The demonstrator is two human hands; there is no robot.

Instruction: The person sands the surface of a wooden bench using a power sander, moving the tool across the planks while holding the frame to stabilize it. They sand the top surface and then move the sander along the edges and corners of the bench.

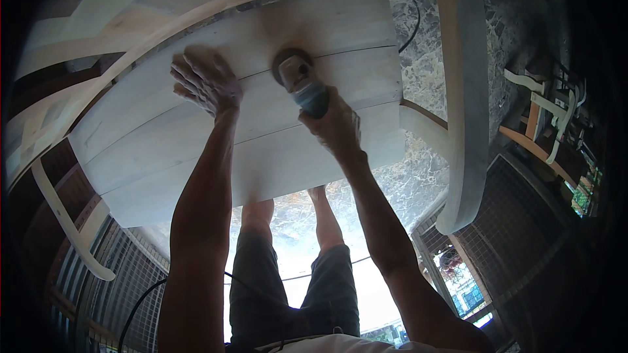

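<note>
My right hand (338, 124) is wrapped round the body of an angle grinder (309, 93) with a blue-grey housing. Its round disc (281, 68) lies against the pale wooden seat (261, 144) of a large bench, near a seam between two boards. Left of the grinder, my left hand (208, 82) rests on the same boards with its fingers spread. It holds nothing. The seat is made of several wide planks with dark seams between them.
The curved wooden backrest (150, 33) runs along the far left side. A thick wooden armrest (466, 104) stands at the right, another (69, 216) at the left. A black cable (417, 19) loops over the marbled floor (425, 46). More wooden furniture parts (546, 108) stand at the far right.
</note>
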